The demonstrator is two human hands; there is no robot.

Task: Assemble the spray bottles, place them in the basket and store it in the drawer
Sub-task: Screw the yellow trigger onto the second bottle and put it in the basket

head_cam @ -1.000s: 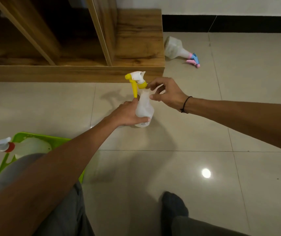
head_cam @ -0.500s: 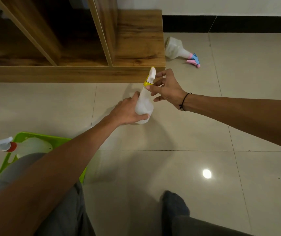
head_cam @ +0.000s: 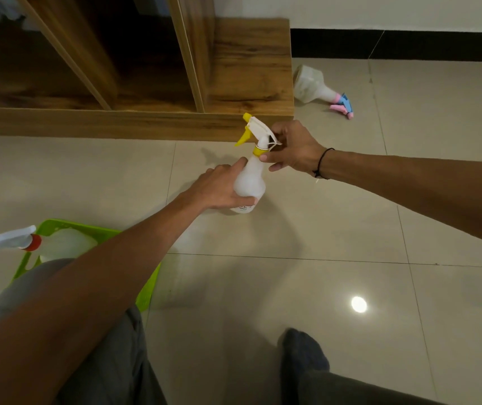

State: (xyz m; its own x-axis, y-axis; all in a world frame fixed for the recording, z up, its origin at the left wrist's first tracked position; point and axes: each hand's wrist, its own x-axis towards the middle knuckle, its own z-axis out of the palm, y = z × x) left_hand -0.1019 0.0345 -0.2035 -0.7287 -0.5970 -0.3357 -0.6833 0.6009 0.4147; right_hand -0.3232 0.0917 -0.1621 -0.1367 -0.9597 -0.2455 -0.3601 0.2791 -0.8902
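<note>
A translucent white spray bottle (head_cam: 250,181) stands on the tiled floor. My left hand (head_cam: 219,190) wraps around its body. My right hand (head_cam: 292,147) pinches the white and yellow spray head (head_cam: 255,130) at the bottle's neck, by the yellow collar. At lower left a green basket (head_cam: 102,232) holds a bottle with a red collar and white spray head (head_cam: 9,241), partly hidden by my knee and left arm. Another bottle with a pink and blue spray head (head_cam: 318,86) lies on its side by the wooden cabinet.
A wooden cabinet (head_cam: 251,65) with open dark compartments runs along the back left, its plinth just behind the held bottle. My grey-trousered knee (head_cam: 29,285) and a dark sock (head_cam: 301,355) sit at the bottom. Tiled floor stretches to the right.
The spray head has turned on the bottle's neck: the nozzle, seen edge-on half a second ago, now points up and left. My right hand has shifted its grip at the collar.
</note>
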